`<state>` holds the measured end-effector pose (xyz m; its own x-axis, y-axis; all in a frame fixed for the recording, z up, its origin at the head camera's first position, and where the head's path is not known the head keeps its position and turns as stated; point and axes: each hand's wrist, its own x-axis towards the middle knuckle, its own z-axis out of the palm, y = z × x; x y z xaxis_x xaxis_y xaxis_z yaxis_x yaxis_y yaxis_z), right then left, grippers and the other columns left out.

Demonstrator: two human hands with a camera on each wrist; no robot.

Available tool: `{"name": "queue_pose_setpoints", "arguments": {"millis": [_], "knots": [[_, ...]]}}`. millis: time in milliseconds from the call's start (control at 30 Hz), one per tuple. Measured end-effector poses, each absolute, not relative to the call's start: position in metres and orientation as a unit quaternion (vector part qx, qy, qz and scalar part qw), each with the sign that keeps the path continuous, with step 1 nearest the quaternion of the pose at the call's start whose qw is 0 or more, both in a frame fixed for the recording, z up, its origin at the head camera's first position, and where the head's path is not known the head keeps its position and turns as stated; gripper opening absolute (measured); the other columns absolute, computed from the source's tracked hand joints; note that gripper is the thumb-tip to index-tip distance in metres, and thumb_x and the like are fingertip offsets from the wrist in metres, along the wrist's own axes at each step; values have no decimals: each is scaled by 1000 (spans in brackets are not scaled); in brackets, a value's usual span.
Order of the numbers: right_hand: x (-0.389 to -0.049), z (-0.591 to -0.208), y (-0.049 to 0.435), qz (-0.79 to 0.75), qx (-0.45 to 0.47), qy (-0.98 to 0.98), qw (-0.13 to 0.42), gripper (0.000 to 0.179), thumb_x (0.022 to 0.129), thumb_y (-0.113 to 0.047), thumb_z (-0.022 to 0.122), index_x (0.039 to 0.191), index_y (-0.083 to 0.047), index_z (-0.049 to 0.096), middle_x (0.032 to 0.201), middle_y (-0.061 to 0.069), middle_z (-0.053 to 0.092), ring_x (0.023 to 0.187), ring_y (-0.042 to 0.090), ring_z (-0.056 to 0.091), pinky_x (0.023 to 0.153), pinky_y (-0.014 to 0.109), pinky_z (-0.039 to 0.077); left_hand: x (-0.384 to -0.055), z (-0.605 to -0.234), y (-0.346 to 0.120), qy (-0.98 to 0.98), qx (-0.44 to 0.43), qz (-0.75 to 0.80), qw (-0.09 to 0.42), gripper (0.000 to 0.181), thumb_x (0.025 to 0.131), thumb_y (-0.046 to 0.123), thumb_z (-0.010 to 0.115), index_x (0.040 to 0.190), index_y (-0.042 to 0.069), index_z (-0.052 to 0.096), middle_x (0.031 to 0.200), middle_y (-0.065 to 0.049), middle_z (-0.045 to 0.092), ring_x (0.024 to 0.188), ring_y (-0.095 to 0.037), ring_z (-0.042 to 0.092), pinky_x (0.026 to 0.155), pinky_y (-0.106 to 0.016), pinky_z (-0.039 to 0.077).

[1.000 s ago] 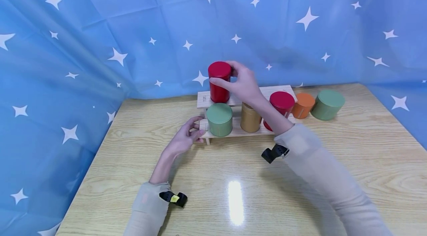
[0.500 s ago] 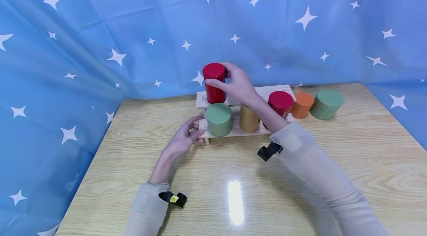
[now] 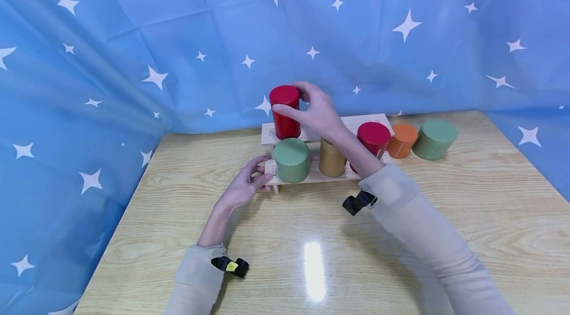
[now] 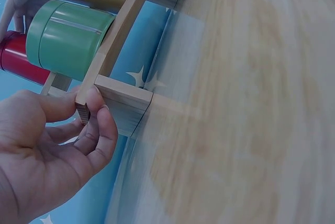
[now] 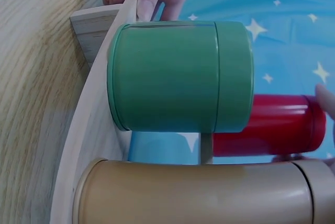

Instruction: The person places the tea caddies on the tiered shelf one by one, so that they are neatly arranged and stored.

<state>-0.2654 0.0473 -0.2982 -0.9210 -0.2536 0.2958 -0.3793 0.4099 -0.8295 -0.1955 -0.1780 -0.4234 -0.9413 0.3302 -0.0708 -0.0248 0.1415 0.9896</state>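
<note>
My right hand grips a tall red canister near its lid, thumb in front and fingers behind. The canister stands upright at the left end of the upper tier of a two-tier wooden rack. With thumb and fingers, my left hand pinches the left end of the lower tier. Beside that hand on the lower tier sits a green canister. A gold canister and another red canister stand farther right there, the red one partly behind my right forearm.
On the wooden table, right of the rack, stand a small orange canister and a second green canister. A blue star-patterned cloth hangs directly behind the table and along its left side.
My right hand has shifted slightly left with the tall red canister, mostly between the first two frames. My left hand has stayed at the rack's end.
</note>
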Motion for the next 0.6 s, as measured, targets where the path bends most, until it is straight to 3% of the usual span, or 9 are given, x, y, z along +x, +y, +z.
{"name": "queue_pose_setpoints", "arguments": {"millis": [200,600], "knots": [[-260,-293,55,526,177,-829,62,82,85,-50,77,150,-12,46,143,5,52,131,25,50,108,45,49,-195,-424,-178,738,103,653,138,53,102,-4,54,151,-2,34,114,-19,46,90,-19,58,84,-32,63],[-244,-289,81,549,203,-803,110,65,90,-29,78,144,-5,51,136,11,58,127,28,54,113,41,45,-194,-423,-178,741,100,649,140,54,102,-3,55,151,-1,34,115,-19,46,91,-20,58,86,-33,63]]}}
